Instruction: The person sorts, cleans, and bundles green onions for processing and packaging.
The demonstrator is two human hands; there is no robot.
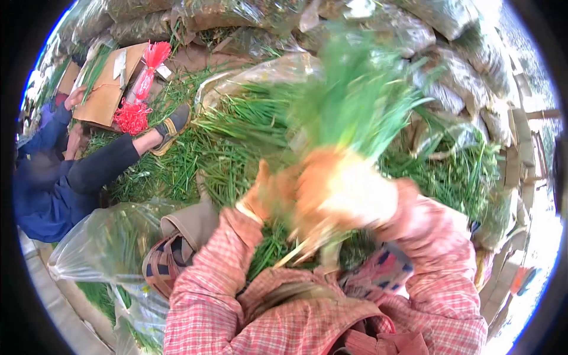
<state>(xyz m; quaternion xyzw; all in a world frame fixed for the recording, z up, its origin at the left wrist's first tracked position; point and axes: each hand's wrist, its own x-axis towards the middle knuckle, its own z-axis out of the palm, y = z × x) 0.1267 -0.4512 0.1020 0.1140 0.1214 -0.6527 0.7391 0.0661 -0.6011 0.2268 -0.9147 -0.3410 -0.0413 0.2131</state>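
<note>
My right hand (349, 188) is closed around a bunch of chives (358, 97). The long green leaves fan upward, blurred by motion, and the pale stem ends poke out below my fist. Close beside it on the left is my left hand (260, 192), its thumb raised and its fingers smeared by motion near the stems. Behind the bunch, more loose chives (251, 112) lie on an open plastic sheet (266, 74).
Stuffed plastic bags (236, 15) are piled along the back and right. At left sits another person (44, 189) in blue, near cardboard (109, 89) and red ties (142, 89). A clear bag of greens (118, 242) stands by my left knee. Loose leaves (157, 171) cover the ground.
</note>
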